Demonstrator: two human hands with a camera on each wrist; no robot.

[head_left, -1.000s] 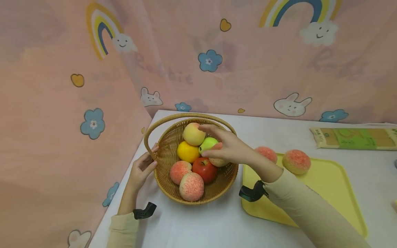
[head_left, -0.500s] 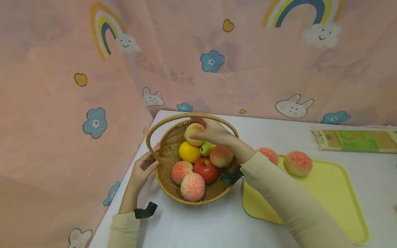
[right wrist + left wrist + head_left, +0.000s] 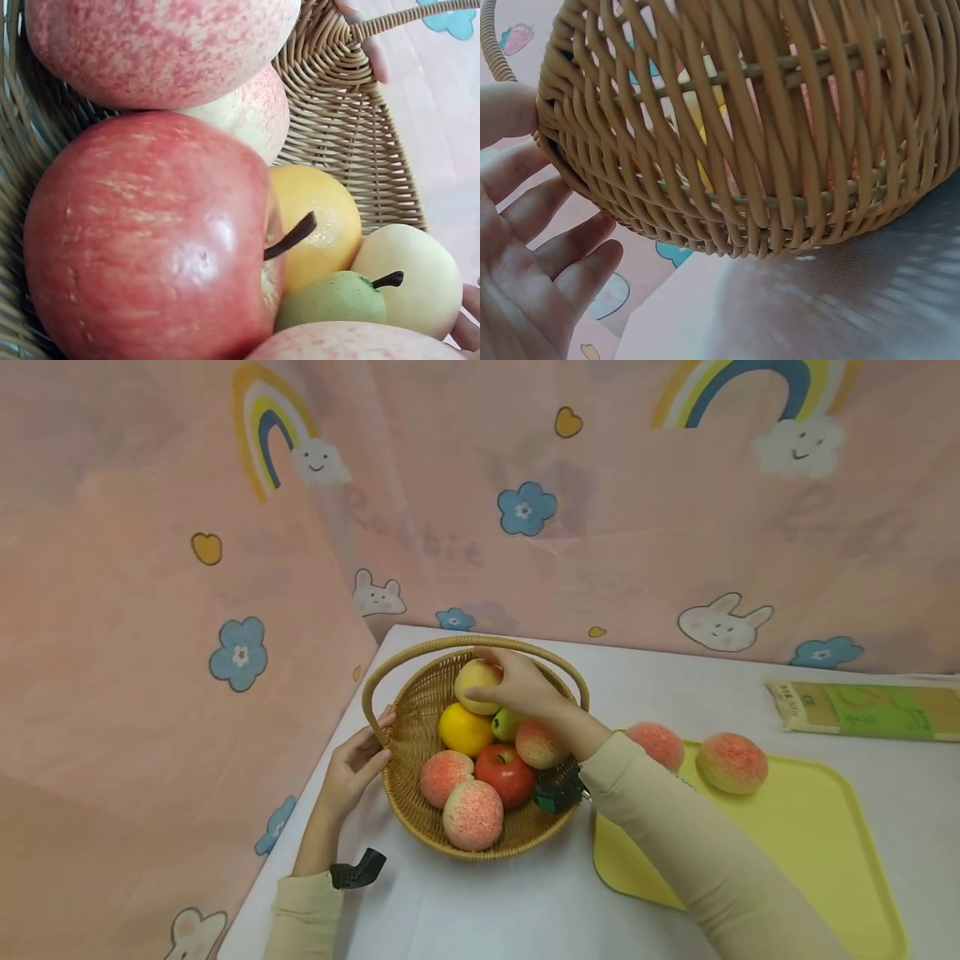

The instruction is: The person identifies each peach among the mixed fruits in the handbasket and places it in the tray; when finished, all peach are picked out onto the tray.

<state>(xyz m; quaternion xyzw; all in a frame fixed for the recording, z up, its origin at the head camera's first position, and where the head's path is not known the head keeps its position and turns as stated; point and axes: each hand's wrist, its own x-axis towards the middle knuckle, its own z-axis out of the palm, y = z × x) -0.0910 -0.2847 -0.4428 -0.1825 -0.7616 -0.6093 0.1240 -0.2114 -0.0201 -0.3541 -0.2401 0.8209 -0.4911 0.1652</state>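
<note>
A wicker basket with an arched handle holds several fruits. My left hand rests against the basket's left side near the handle's base. In the left wrist view its thumb and fingertips touch the outer wall, with the fingers loosely spread. Reaching under the handle, my right hand holds a pale yellow peach at the back, thumb in front and fingers behind. Around it lie an orange, a green pear, a red apple and pink peaches. The right fingertips are mostly hidden.
A yellow tray lies right of the basket, partly under my right sleeve. Two peaches, one of them the rightmost peach, sit near its back edge. A noodle packet lies behind it. A patterned pink cloth hangs behind the white table.
My right hand has moved left and back from above the pear to the pale yellow peach and closed around it. My left hand stays at the basket's side.
</note>
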